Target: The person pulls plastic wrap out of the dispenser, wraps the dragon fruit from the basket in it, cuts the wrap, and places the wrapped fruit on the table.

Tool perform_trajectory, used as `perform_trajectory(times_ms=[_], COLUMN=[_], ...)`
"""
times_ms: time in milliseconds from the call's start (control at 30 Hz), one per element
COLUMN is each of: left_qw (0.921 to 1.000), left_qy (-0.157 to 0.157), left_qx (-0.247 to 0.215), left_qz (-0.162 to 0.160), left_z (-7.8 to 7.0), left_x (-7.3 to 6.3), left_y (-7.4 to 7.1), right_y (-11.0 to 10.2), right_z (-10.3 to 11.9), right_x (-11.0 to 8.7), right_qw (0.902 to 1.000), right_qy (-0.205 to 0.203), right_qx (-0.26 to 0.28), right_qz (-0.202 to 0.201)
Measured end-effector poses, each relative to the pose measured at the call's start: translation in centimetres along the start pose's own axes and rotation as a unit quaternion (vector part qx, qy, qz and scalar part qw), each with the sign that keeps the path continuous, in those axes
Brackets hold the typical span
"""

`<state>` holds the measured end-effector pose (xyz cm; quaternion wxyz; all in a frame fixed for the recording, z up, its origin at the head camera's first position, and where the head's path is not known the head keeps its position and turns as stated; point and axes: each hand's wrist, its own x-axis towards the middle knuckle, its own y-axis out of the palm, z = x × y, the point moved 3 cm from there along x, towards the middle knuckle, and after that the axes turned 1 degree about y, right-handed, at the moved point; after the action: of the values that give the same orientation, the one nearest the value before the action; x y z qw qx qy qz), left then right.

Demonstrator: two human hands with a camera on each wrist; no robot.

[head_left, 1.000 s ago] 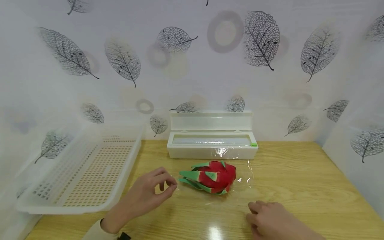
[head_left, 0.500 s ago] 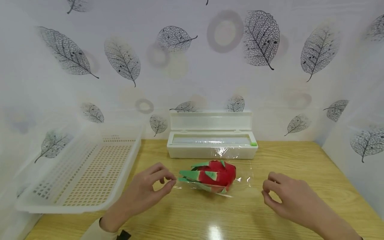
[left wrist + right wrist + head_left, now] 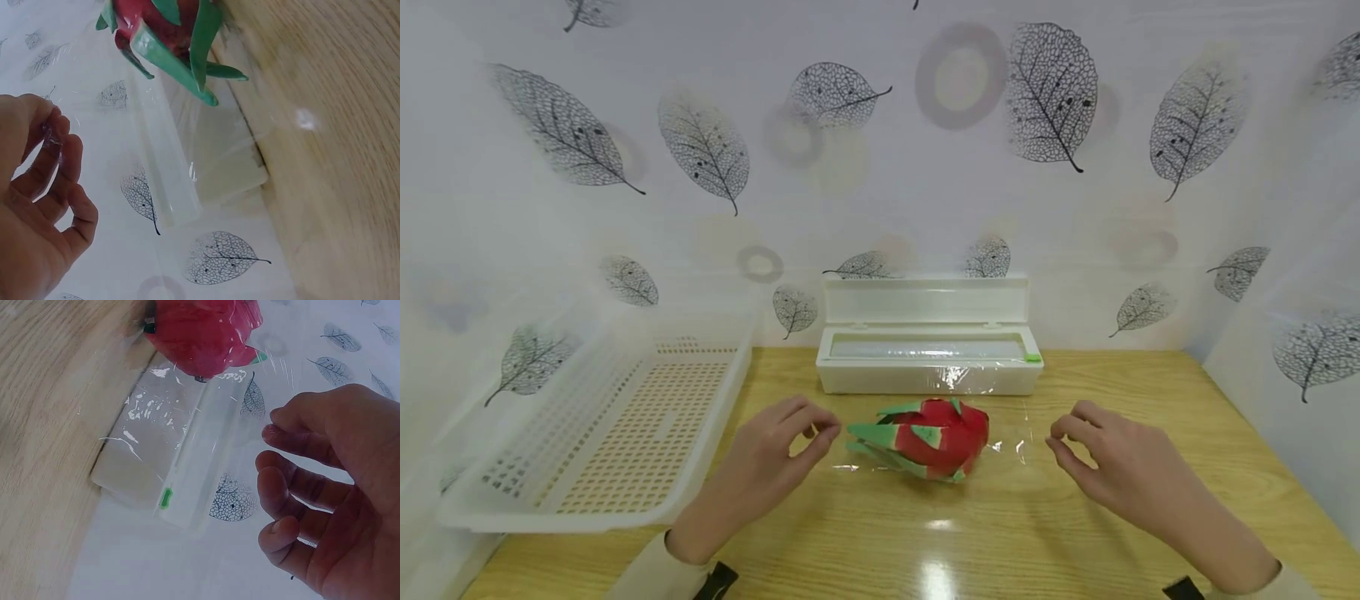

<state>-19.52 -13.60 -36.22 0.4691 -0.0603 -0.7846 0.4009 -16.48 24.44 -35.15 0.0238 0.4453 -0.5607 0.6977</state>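
A red dragon fruit (image 3: 928, 435) with green scales lies on a clear sheet of cling film (image 3: 1007, 450) spread on the wooden table (image 3: 1150, 400). My left hand (image 3: 826, 432) pinches the film's left edge between thumb and forefinger, just left of the fruit. At the film's right edge, my right hand (image 3: 1055, 435) pinches it the same way. The left wrist view shows the fruit (image 3: 164, 30) above my pinching left hand (image 3: 50, 132). In the right wrist view the film (image 3: 206, 419) stretches from the fruit (image 3: 201, 330) to my right hand (image 3: 275, 440).
A white cling film dispenser box (image 3: 928, 360) stands open behind the fruit, against the leaf-patterned wall. A white perforated plastic basket (image 3: 617, 417) sits at the left, partly over the table's edge. Walls close in at left and right.
My right hand rose from the near table edge to the film's right edge and took hold of it. The left hand kept its pinch and barely shifted.
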Motion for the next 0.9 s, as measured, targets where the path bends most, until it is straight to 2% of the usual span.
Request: perform_trajectory(times_ms=[333, 633, 767, 900], left_qw=[0.9994, 0.9983, 0.9981, 0.9970], left_qy=[-0.029, -0.054, -0.061, -0.077], left_qx=[0.017, 0.019, 0.013, 0.008], left_qz=[-0.002, -0.001, -0.003, -0.002], left_z=[1.3, 2.1, 2.4, 2.8], left_x=[0.5, 1.3, 1.6, 1.8], left_y=[1.2, 2.2, 2.7, 3.1], right_y=[1.3, 2.6, 3.2, 3.9], right_z=[-0.7, -1.1, -1.0, -1.2], right_x=[0.4, 1.4, 2.1, 2.7], right_qw=[0.9994, 0.9948, 0.9886, 0.9783], right_qy=[0.032, 0.091, 0.121, 0.165], right_qx=[0.003, 0.045, 0.089, 0.121], right_qz=[-0.013, 0.003, 0.010, 0.034])
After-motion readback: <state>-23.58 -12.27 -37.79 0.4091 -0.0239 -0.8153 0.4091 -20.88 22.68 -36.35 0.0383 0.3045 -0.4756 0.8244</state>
